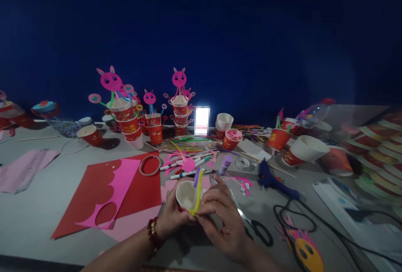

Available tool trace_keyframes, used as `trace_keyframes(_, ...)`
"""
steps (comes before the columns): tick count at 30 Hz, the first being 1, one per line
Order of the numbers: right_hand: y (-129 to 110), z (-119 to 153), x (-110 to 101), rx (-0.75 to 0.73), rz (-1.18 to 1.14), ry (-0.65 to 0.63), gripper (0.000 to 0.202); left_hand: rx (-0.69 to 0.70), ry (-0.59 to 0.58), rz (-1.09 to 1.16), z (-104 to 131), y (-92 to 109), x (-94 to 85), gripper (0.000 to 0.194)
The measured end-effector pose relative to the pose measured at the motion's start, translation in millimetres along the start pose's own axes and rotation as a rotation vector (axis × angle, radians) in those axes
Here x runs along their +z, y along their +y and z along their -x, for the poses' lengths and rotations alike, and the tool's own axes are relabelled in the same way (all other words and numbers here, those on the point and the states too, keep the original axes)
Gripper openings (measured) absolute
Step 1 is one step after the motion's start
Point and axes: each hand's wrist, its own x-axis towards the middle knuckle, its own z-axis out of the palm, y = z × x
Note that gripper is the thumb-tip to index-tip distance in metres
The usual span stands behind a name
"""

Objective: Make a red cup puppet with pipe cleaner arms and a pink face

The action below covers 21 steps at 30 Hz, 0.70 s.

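My left hand [171,215] wraps round a paper cup [185,194], its open mouth tilted up toward me. A yellow pipe cleaner [199,190] stands at the cup's near rim, with a purple pipe cleaner [197,177] on the far side. My right hand [221,213] pinches the lower end of the yellow one against the rim. Under and beside my right hand lie black-handled scissors [260,232], partly hidden. A purple glue stick [225,165] stands just beyond my right fingers.
Red card [81,205] and cut pink paper [124,180] lie left. A blue glue gun [276,182] with a black cable [326,230] lies right. Markers [185,173] and a tape roll [150,165] are ahead; decorated cup stacks [127,125] stand behind. A bright phone screen [202,120] faces me.
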Motion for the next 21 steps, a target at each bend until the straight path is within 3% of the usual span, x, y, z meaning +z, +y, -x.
trace_keyframes(6, -0.8, -3.5, -3.7, -0.02, 0.058, 0.075, 0.027, -0.05, 0.056, 0.135, -2.5, 3.3, 1.1, 0.08)
trace_keyframes(10, 7.8, 1.6, -4.4, 0.086, -0.036, 0.167, 0.032, -0.14, -0.077, 0.364, -8.2, 4.6, 3.0, 0.068)
trace_keyframes(13, 20.0, 7.6, 1.0, 0.255, -0.176, 0.233, 0.033, -0.224, -0.2, 0.473, -10.5, 3.0, 4.0, 0.072)
trace_keyframes(17, 30.0, 10.6, 9.7, 0.442, -0.407, 0.163, 0.047, -0.399, -0.417, 0.687, -7.4, -4.8, 0.4, 0.078)
trace_keyframes(21, 28.7, 7.4, 13.4, 0.54, -0.7, 0.023, 0.074, -0.493, -0.457, 0.683, -3.0, -7.7, -1.5, 0.075)
